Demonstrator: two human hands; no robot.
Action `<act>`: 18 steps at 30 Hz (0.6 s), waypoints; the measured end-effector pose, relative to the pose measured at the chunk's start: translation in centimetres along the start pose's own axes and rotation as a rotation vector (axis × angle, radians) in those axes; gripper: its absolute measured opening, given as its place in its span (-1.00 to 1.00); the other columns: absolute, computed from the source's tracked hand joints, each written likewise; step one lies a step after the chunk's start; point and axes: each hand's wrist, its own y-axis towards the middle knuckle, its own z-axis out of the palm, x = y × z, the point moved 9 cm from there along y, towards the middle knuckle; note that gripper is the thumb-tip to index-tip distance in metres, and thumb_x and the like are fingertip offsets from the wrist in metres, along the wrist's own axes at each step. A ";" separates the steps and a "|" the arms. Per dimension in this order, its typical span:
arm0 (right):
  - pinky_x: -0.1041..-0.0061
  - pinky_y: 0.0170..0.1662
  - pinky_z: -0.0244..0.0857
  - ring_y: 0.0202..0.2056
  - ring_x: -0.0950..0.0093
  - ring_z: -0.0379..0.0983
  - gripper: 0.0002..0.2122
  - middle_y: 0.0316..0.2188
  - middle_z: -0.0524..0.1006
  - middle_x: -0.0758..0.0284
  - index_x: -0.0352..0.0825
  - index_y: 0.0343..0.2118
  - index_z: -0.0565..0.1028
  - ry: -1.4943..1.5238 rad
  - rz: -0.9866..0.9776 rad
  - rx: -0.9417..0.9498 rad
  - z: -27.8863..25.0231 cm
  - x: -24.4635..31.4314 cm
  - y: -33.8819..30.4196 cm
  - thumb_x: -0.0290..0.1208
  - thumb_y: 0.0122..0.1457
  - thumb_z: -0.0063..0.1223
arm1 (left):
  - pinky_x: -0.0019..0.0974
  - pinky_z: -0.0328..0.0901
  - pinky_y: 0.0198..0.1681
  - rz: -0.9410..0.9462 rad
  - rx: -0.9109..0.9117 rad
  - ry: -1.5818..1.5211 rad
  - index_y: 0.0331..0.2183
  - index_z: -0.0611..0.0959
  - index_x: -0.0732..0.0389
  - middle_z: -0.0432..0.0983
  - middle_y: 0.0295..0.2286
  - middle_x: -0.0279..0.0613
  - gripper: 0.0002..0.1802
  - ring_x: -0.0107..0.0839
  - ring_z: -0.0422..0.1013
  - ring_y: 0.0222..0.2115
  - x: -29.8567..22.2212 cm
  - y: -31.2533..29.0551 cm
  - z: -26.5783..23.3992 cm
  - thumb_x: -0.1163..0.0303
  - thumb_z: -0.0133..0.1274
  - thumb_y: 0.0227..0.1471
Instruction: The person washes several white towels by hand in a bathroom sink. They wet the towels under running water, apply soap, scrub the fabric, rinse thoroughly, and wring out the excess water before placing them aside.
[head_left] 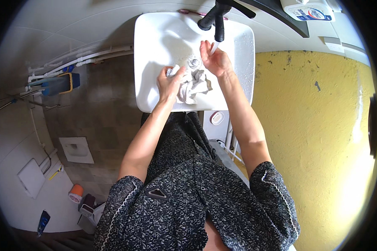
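A white wet cloth point(193, 88) lies crumpled in the white washbasin point(144, 50), just below the metal drain plug point(194, 62). My left hand point(168, 85) is closed round a bunched white piece, which looks like part of the same cloth; whether the two are joined is hidden behind the fingers. My right hand point(218, 63) is held palm up above the basin, fingers apart and slightly curved, with no object in it. From the black tap point(219, 31) a thin stream of water runs down onto this hand.
Behind the basin rim lies a pink toothbrush point(190, 11). A white detergent bottle point(308, 10) stands on the dark shelf point(287, 21) at far right. Below the basin sits a soap dish point(217, 118). White pipes point(92, 57) run along the left wall; a yellow surface point(305, 125) spreads rightward.
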 end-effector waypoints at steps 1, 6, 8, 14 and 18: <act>0.33 -0.06 0.48 -0.22 0.23 0.53 -0.76 -0.27 0.52 0.07 -0.56 -0.21 0.40 0.158 0.047 0.119 1.1 -0.1 0.8 -0.47 0.30 -0.28 | -0.38 0.40 -0.34 -0.007 -0.008 -0.021 -0.28 0.52 0.36 0.51 -0.38 -0.13 -0.57 -0.44 0.46 -0.41 0.2 0.3 -0.2 0.30 0.31 -0.11; 0.36 -0.21 0.52 -0.38 0.33 0.57 -0.71 -0.44 0.56 0.10 -0.51 -0.27 0.46 -0.754 0.213 0.108 3.0 -3.3 -2.0 -0.39 0.33 -0.29 | -0.27 0.35 -0.25 0.048 -0.047 0.048 -0.28 0.53 0.37 0.51 -0.35 -0.03 -0.52 -0.32 0.45 -0.35 1.2 3.8 0.8 0.25 0.30 -0.18; 0.44 -0.24 0.49 -0.43 0.35 0.56 -0.68 -0.43 0.56 0.09 -0.51 -0.29 0.49 -1.098 0.061 0.008 3.4 -1.3 -4.4 -0.26 0.28 -0.10 | -0.22 0.34 -0.23 0.001 -0.099 -0.005 -0.28 0.53 0.38 0.51 -0.34 -0.01 -0.50 -0.27 0.45 -0.34 0.8 4.8 2.7 0.22 0.30 -0.20; 0.52 -0.28 0.41 -0.32 0.47 0.52 -0.60 -0.36 0.57 0.17 -0.50 -0.23 0.47 -1.734 -0.601 -0.385 0.0 5.5 -7.2 -0.24 0.04 0.27 | -0.16 0.38 -0.22 -0.136 -0.099 -0.336 -0.18 0.50 0.38 0.49 -0.25 0.02 -0.42 -0.22 0.46 -0.28 1.0 4.7 9.2 0.19 0.29 -0.17; 0.57 -0.23 0.37 -0.33 0.54 0.48 -0.78 -0.40 0.55 0.33 -0.42 -0.24 0.48 -0.950 -0.269 -0.341 -5.6 4.9 -5.4 -0.48 0.07 0.22 | 0.01 0.35 -0.04 -0.324 0.114 -0.650 -0.03 0.46 0.26 0.50 -0.12 -0.09 -0.44 -0.14 0.44 -0.09 2.7 5.6 9.5 0.00 -0.09 0.13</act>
